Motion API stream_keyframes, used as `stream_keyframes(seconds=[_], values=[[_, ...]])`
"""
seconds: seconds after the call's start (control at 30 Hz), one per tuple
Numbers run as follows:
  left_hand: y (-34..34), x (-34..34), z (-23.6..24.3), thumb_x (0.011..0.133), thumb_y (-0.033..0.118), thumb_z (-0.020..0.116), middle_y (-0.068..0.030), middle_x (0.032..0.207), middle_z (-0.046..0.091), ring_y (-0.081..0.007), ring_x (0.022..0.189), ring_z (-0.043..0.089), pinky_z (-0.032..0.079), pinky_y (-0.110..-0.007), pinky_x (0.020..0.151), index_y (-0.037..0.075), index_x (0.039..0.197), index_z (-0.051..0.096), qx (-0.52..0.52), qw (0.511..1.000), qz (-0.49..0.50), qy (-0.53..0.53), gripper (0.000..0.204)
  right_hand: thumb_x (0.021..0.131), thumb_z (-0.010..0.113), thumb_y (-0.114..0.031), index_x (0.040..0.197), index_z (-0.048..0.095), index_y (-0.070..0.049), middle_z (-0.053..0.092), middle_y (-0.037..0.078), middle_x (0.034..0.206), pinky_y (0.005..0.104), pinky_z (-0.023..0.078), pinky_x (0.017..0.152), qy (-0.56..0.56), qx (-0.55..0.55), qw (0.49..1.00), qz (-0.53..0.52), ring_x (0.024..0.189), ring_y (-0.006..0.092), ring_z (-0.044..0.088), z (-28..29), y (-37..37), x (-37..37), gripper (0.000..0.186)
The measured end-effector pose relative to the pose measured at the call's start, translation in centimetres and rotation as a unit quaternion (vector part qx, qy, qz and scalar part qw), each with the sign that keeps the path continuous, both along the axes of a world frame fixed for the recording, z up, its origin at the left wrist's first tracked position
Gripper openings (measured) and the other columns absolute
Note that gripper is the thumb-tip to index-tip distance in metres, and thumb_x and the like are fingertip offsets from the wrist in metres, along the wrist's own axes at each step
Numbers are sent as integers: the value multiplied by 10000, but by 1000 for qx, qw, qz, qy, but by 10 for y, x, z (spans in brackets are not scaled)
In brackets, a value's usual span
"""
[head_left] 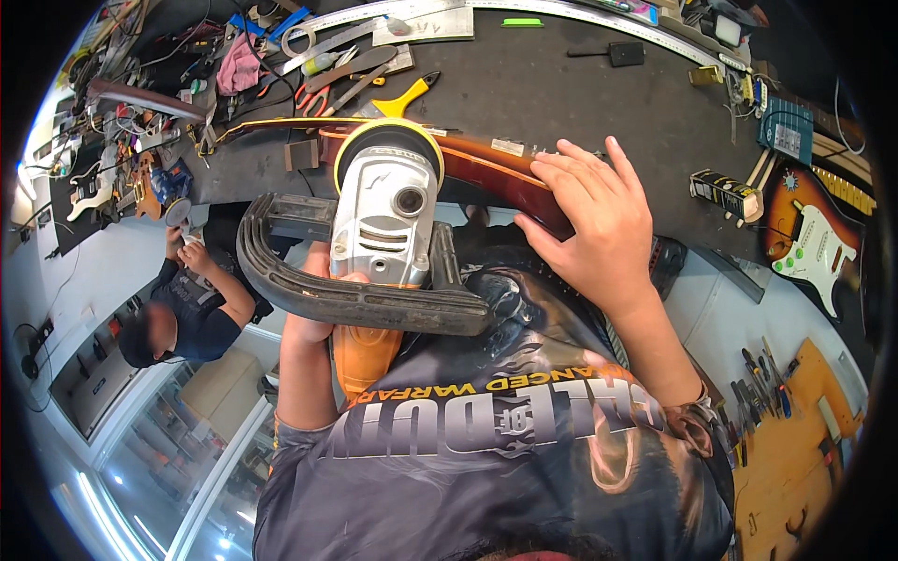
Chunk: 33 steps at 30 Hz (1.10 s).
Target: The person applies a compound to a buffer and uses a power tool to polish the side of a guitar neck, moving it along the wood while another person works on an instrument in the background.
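My left hand (318,271) is wrapped round the body of a polisher (383,210), silver with an orange rear part and a black D-shaped handle (346,304). Its round pad with a yellow rim (391,129) faces away from me, up against a glossy brown sunburst guitar (496,168). Behind the polisher part of the guitar is hidden, so I cannot tell whether the pad touches it. My right hand (599,215) lies on the guitar's right end, its fingers stretched out and spread and its thumb lower down on the near side.
A dark bench (533,84) carries a yellow-handled brush (407,96), red-handled pliers (318,96) and a pink cloth (238,65). At the right lies another sunburst guitar (809,248) near a small black box (725,194). A co-worker (192,304) is at the left.
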State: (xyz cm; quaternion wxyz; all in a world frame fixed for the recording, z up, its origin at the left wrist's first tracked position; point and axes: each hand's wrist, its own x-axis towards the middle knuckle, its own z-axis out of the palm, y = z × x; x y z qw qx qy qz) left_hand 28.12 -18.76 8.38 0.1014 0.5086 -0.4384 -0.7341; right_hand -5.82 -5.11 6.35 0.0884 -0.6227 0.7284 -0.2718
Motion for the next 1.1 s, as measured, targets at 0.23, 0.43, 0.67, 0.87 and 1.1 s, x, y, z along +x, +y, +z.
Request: stream_keyframes(seconds=[0.23, 0.43, 0.67, 0.87, 1.1], values=[[2, 4, -10, 892, 116, 782, -142, 1419, 666, -204, 1229, 678, 570, -342, 1027, -59, 1571, 434, -27, 999, 11, 43, 783, 752, 923, -206, 1211, 745, -104, 788, 51, 1257, 558, 408, 1251, 2, 2, 1000, 3, 1295, 284, 709, 2, -2, 1, 503], [1, 13, -17, 895, 146, 768, -141, 1415, 666, -207, 1222, 678, 566, -351, 1035, -64, 1574, 430, -11, 999, 10, 39, 787, 761, 927, -230, 1206, 744, -96, 783, 40, 1238, 561, 386, 1264, 8, 3, 1000, 4, 1290, 268, 705, 0, -1, 1, 499], [4, 22, -32, 893, 169, 749, -162, 1454, 659, -234, 1262, 686, 587, -376, 1043, -54, 1588, 431, 60, 993, 58, 89, 797, 757, 926, -225, 1207, 741, -95, 782, 38, 1245, 565, 386, 1264, 8, 2, 1000, 6, 1292, 270, 704, 0, 0, 1, 503], [4, 23, -38, 899, 200, 759, -160, 1464, 653, -234, 1272, 681, 583, -380, 1051, -50, 1592, 429, 74, 990, 53, 108, 808, 759, 926, -228, 1208, 740, -95, 781, 39, 1240, 568, 380, 1269, 10, 0, 1000, 6, 1299, 270, 700, -1, 1, 0, 503], [4, 23, -41, 906, 235, 771, -158, 1476, 646, -235, 1283, 675, 579, -384, 1059, -45, 1597, 427, 86, 988, 49, 119, 822, 763, 926, -229, 1210, 740, -96, 780, 39, 1243, 568, 378, 1270, 10, 1, 1000, 5, 1301, 269, 699, -1, 2, 0, 502]])
